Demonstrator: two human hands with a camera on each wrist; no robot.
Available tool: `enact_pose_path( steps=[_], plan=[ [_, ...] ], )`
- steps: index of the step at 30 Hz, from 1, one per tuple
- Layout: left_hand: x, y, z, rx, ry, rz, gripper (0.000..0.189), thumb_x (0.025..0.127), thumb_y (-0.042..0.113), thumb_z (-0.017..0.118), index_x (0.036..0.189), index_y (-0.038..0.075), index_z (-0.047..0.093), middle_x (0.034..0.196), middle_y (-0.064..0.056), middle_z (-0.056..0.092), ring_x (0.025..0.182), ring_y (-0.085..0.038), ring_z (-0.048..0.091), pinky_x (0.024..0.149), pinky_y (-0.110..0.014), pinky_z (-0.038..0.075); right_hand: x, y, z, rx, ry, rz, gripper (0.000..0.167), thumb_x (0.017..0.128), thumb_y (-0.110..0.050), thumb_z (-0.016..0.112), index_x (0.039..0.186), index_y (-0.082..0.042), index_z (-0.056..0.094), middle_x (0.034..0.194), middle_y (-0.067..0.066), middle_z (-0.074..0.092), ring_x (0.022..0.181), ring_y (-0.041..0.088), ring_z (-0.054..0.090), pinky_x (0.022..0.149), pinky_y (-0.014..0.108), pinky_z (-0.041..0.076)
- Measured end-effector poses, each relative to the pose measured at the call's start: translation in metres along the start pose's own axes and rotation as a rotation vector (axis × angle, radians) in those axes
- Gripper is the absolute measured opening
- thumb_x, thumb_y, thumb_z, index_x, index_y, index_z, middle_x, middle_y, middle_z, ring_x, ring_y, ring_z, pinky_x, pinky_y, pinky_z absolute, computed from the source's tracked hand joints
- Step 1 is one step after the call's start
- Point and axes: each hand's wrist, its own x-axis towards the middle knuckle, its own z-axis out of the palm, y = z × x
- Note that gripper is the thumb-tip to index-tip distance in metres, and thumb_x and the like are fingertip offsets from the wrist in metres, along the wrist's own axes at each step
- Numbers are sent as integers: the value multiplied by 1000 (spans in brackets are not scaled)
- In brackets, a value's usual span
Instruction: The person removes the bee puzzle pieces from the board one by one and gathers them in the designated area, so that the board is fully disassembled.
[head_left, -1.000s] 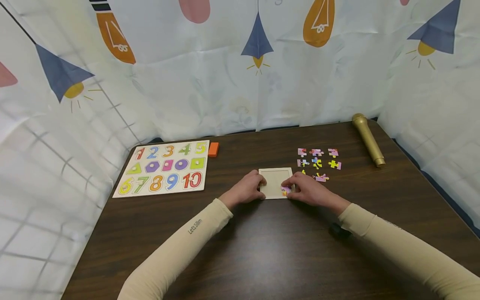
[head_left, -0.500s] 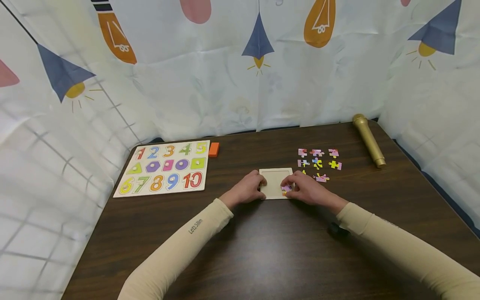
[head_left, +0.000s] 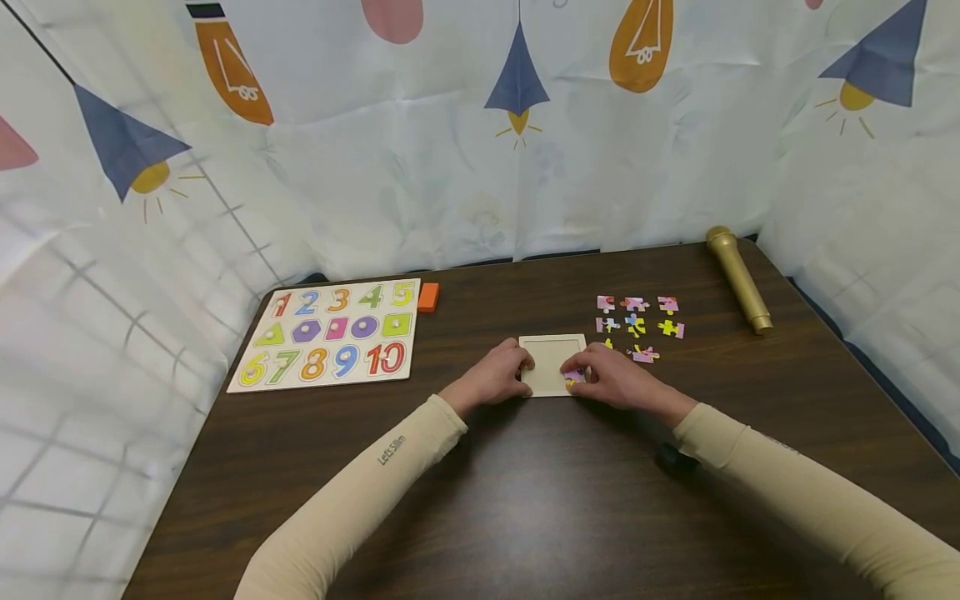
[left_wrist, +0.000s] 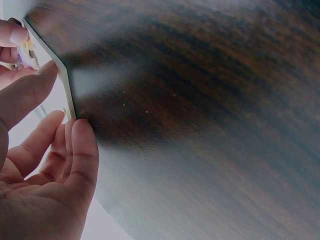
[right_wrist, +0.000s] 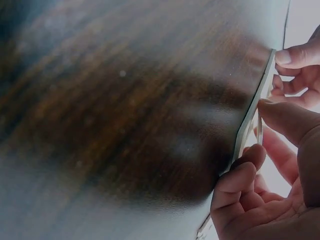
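Note:
A small square puzzle tray (head_left: 542, 367) lies on the dark wooden table, with a shallow recess in its pale surface. My left hand (head_left: 495, 377) grips its left side, thumb at the near corner and fingers along the edge. In the recess's near right corner sits a purple and yellow jigsaw piece (head_left: 573, 377), partly covered by my right hand (head_left: 618, 379), which pinches it there between thumb and fingers. The right wrist view shows the right thumb (right_wrist: 280, 112) at the tray's near edge. Several loose jigsaw pieces (head_left: 635, 325) lie behind the right hand, one partly hidden by it.
To the left lies a number and shape board (head_left: 287, 323), with an orange block (head_left: 428, 297) at its far right corner. A gold microphone (head_left: 738, 279) rests near the table's back right. Printed curtains (head_left: 450, 192) hang behind the table and along its sides.
Both hands keep their places on the tray. The right hand's fingers have shifted very slightly left over the jigsaw piece, covering a little more of it.

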Motion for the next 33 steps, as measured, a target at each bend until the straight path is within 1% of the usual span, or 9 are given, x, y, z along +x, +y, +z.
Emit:
enact_pose_path(
  steps=[8,14,19,22,27,33],
  plan=[
    [1,0,0,-5,-12,-19,39,82,14,79,114,-4,65,102,-11,53,90,-20,48,83,-31,44,0,2,-1,-12,-10,-12,30,90,-22,71,119,-13,71,105,3,58,82,16,48,70,31,44],
    [1,0,-1,-7,-16,-18,39,82,14,79,114,-4,65,102,-11,53,90,-20,49,82,-31,44,-1,2,-4,-14,-18,-11,29,92,-22,69,118,-10,71,104,3,58,87,16,49,72,32,44],
    [1,0,0,-7,-8,-6,39,81,14,80,113,-4,65,100,-11,53,89,-20,49,81,-31,44,-3,2,-4,-52,-20,-18,32,91,-25,70,119,-10,70,105,3,58,88,17,49,74,32,43],
    [1,-1,0,-7,-5,-5,39,81,14,80,112,-3,65,99,-10,52,88,-20,49,81,-30,44,-4,2,-4,-63,-17,-30,32,90,-24,71,119,-11,70,107,4,58,89,17,50,75,33,44],
    [0,0,0,-16,-8,-12,39,81,13,80,113,-4,65,100,-11,52,88,-20,49,81,-31,44,-4,2,-6,-51,-16,-48,30,90,-22,71,119,-11,71,107,4,58,88,17,51,75,32,45],
    [0,0,0,-23,-15,-13,39,82,14,79,113,-4,65,100,-11,52,88,-20,49,81,-30,44,-4,3,-6,-40,-22,-45,31,91,-22,70,120,-12,71,108,4,57,87,18,51,73,32,45]
  ],
)
